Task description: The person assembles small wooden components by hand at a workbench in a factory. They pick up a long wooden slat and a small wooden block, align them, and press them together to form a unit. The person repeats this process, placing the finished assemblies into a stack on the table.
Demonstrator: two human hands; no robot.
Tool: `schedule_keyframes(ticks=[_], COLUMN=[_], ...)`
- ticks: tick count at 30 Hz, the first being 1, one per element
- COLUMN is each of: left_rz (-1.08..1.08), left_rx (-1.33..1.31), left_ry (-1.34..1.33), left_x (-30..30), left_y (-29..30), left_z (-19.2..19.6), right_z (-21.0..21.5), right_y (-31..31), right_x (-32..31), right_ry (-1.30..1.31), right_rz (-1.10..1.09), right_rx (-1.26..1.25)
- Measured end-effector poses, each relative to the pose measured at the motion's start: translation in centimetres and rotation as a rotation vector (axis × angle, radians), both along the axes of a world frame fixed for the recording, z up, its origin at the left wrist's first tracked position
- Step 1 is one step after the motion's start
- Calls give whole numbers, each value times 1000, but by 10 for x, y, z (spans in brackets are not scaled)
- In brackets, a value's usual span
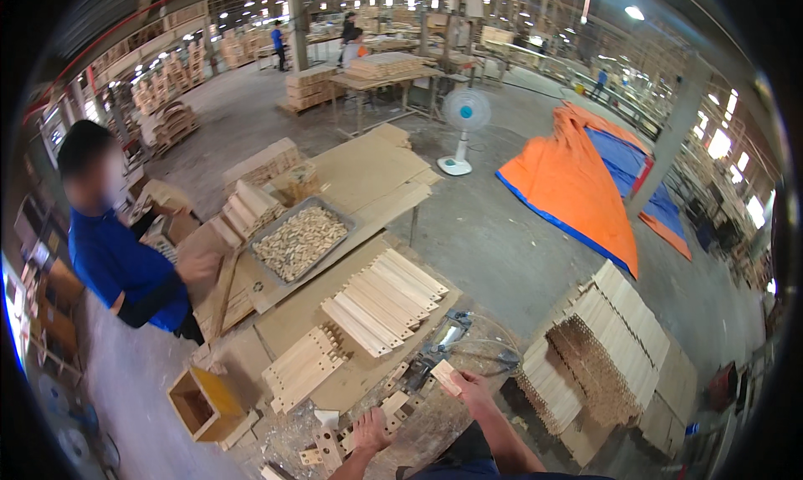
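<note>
My right hand [475, 394] grips a small flat piece of pale wood [446, 378] by its near end, above the bench at the lower middle. My left hand [370, 432] rests with fingers stretched out against small wooden blocks with drilled holes [329, 446] at the bench's near side. A row of wooden parts [401, 399] lies between the two hands. Just beyond my right hand sits a metal clamp-like fixture with hoses [452, 333]. Farther off, two groups of drilled wooden slats lie side by side, a larger one [385, 300] and a smaller one [305, 367].
A grey tray of small wooden pieces [301, 239] stands on the table beyond. At left works a person in blue [125, 254]. A yellow-edged wooden box [205, 405] is near left. Stacked slats [602, 354] rise at right; a fan [465, 112] and orange tarp [569, 187] stand farther.
</note>
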State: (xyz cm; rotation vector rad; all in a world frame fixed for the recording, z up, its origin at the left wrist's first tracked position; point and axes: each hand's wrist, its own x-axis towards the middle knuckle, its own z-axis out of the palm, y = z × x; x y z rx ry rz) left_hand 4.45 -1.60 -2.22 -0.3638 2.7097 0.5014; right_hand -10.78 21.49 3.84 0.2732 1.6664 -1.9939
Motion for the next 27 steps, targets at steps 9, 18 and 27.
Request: schedule_keyframes(ticks=[9, 18, 27], left_rz=[52, 83, 75], left_rx=[-18, 9, -76], left_ry=[37, 63, -37], left_x=[-1, -7, -3], left_y=[7, 9, 12], left_z=[-16, -22, -27], right_z=[-2, 4, 13], right_y=[-9, -16, -12], right_x=[2, 2, -2], right_ry=[8, -5, -45], right_rz=[75, 143, 115], right_rx=[53, 87, 61])
